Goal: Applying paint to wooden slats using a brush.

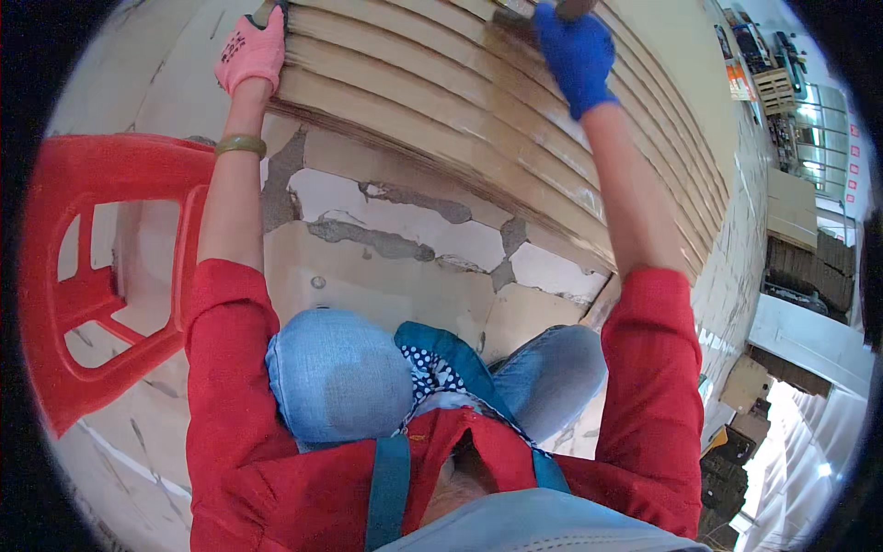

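Observation:
Cardboard sheets (395, 60) lie fanned out in overlapping strips in front of me, their edges running in long rows. My left hand (253, 51), in a pink glove with a dark palm, is closed at the left ends of the sheets, near the upper edge of the view. My right hand (576, 57), in a blue glove, is wrapped round the handle of a wide brush (513, 26). The brush head rests on the strips, slightly blurred. A darker, glossy wet-looking band crosses the cardboard below it.
To the left stands a red plastic stool (120, 161). Worn floor tiles (386, 285) with grey patches lie between my knees and the stack. Farther right are cardboard piles (809, 267), a wooden pallet (774, 90) and a white curtain (814, 451).

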A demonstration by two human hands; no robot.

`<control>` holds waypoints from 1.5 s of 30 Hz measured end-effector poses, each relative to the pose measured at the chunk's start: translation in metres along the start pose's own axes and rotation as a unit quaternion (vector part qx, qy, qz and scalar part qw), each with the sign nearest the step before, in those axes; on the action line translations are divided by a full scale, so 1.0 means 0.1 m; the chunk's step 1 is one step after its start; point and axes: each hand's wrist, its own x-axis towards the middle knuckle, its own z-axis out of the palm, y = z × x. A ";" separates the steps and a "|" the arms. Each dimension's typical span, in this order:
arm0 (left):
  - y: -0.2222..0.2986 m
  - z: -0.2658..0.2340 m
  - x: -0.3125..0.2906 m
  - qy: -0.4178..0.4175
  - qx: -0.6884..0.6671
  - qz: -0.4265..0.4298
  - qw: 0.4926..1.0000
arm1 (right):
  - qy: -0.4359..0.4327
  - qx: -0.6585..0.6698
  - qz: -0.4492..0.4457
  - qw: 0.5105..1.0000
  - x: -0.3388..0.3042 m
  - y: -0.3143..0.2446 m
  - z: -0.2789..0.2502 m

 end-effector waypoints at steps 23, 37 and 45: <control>-0.20 0.02 0.04 0.026 -0.034 0.011 0.999 | -0.032 0.426 0.078 0.901 -1.24 0.13 -0.51; -0.26 0.17 0.17 0.028 -0.027 0.008 0.999 | -0.109 0.407 0.235 0.876 -1.58 0.79 -0.68; -0.13 0.18 0.13 0.017 -0.015 -0.013 1.000 | 0.129 0.214 0.241 0.938 -1.27 1.64 -0.64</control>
